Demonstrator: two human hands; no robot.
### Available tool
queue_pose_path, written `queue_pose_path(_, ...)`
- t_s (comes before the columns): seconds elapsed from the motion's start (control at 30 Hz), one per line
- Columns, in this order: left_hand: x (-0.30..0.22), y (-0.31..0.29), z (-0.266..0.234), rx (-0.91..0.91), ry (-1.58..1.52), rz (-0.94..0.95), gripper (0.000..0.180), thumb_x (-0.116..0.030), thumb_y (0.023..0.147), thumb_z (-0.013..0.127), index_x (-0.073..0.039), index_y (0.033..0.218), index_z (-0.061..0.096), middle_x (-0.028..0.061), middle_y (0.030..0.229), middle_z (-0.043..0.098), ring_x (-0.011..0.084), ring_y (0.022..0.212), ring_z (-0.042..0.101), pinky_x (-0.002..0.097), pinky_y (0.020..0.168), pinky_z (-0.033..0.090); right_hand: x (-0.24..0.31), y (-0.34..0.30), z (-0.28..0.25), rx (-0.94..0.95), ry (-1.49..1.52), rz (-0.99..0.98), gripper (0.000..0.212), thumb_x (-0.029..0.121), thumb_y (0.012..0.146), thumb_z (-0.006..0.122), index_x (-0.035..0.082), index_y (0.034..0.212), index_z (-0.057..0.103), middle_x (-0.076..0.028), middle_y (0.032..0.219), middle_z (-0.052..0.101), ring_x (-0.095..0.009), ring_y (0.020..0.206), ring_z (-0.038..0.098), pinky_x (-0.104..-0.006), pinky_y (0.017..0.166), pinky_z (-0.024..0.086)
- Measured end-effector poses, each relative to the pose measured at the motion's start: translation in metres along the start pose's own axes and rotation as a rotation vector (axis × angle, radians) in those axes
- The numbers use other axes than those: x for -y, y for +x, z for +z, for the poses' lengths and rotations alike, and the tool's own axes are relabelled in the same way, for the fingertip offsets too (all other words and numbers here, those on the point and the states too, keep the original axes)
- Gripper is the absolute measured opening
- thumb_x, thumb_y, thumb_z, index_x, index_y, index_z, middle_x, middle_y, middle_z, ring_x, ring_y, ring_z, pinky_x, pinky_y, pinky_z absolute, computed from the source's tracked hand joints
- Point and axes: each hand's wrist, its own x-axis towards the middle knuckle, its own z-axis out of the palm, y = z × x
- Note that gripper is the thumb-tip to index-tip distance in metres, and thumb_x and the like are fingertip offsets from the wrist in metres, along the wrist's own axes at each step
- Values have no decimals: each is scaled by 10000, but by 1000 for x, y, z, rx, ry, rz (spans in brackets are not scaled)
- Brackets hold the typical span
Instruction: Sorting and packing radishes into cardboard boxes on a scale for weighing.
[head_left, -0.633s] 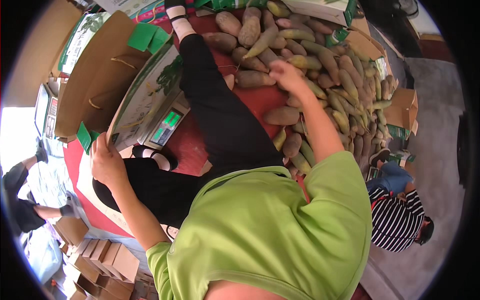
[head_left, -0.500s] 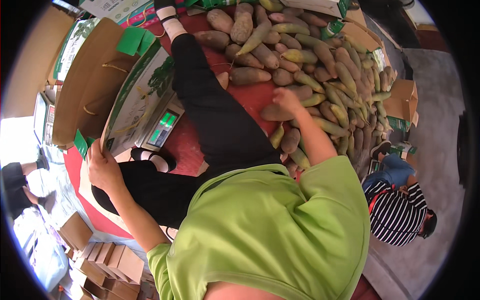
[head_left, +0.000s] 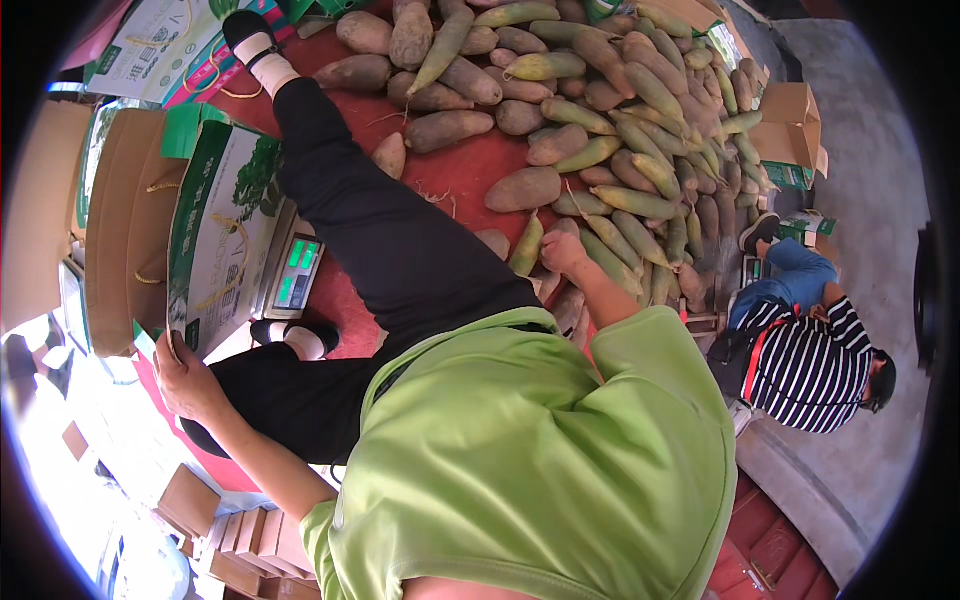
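Note:
The fingers of my left hand grip the near edge of a tall cardboard carton with a white and green printed side and rope handles. The carton stands open on a scale with a lit green display. My right hand is curled at the near side of a heap of long radishes, some green, some brown with soil. A brown radish end shows at its fingertips; whether they hold anything is hidden. Beside that hand lies a green radish.
My black-trousered legs stretch across the red floor covering between carton and heap. Flattened printed cartons lie at the far left. Brown boxes stand near left. A person in a striped top sits at the right by another open box.
My right hand has moved nearer to me along the heap's edge. My left hand keeps hold of the carton's edge. The whole view has shifted, carrying the heap up and leftward.

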Motion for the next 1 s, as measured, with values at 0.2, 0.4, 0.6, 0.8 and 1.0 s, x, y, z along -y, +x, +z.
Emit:
queue_pose_path(0.2, 9, -6, -1, 35, 2, -11, 184, -253, 886, 561, -151, 1023, 631, 78, 894, 666, 282, 795, 640, 398, 633, 485, -10, 20, -25, -296, 3, 33, 296, 130, 721, 636, 24, 996, 656, -179, 860, 669, -318, 888, 641, -378, 797, 502)
queue_pose_path(0.4, 19, -10, 8, 28, 3, -4, 187, -246, 883, 566, -152, 1032, 630, 77, 899, 667, 280, 790, 640, 391, 632, 486, 4, 25, -50, -272, -115, 166, 369, 185, 734, 685, 37, 1068, 633, -175, 1170, 570, -307, 1082, 564, -372, 922, 452)
queue_pose_path(0.6, 27, -17, 8, 65, 40, -54, 198, -248, 881, 569, -140, 1036, 628, 79, 907, 667, 275, 796, 640, 380, 640, 487, 1, 26, -49, -143, -332, 176, 505, 265, 762, 682, 88, 1219, 561, -133, 1331, 466, -298, 1210, 461, -360, 1019, 377)
queue_pose_path(0.8, 44, -25, 8, 99, 20, -26, 206, -253, 886, 561, -135, 1042, 625, 89, 915, 665, 287, 805, 637, 386, 646, 485, -37, 23, -7, -82, -350, 207, 509, 271, 794, 630, 75, 1254, 538, -127, 1361, 455, -246, 1289, 382, -345, 1077, 286)
queue_pose_path(1.0, 63, -34, 4, 125, 45, -36, 202, -239, 888, 557, -127, 1043, 620, 104, 906, 658, 300, 805, 629, 401, 653, 482, -49, 19, 14, -238, -21, 202, 387, 86, 772, 578, 54, 1156, 613, -154, 1152, 607, -244, 1038, 594, -329, 897, 454)
